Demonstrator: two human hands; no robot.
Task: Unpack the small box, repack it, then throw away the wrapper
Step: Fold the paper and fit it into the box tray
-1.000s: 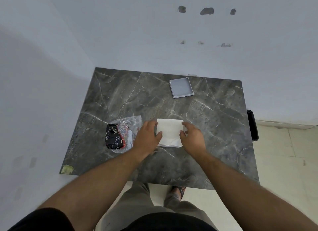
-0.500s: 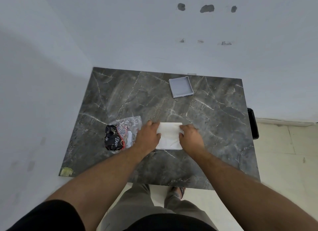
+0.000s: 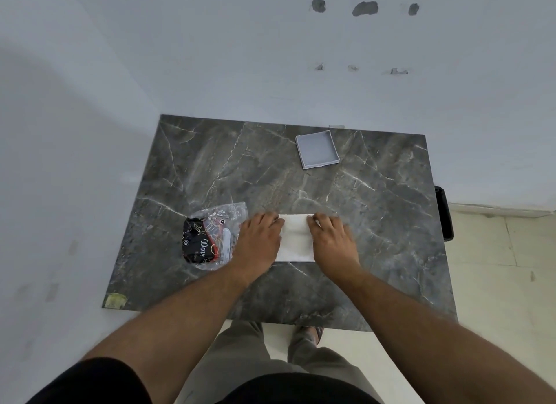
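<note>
A flat white box (image 3: pixel 295 237) lies on the dark marble table (image 3: pixel 376 223) near its front middle. My left hand (image 3: pixel 258 239) rests on the box's left side and my right hand (image 3: pixel 331 238) on its right side, fingers pressed down on its top. Both hands cover the box's side edges. A clear plastic wrapper (image 3: pixel 212 236) with a black and red printed packet inside lies just left of my left hand. A shallow grey lid or tray (image 3: pixel 317 149) sits open side up near the table's far edge.
The table stands in a corner against white walls at the back and left. A black object (image 3: pixel 444 212) hangs past the table's right edge. Pale floor tiles lie to the right. A yellowish sticker (image 3: pixel 115 300) marks the front left corner.
Both hands have slid slightly closer together over the white box, covering more of its top. The box looks flatter and narrower between them. The wrapper and the grey lid have not moved.
</note>
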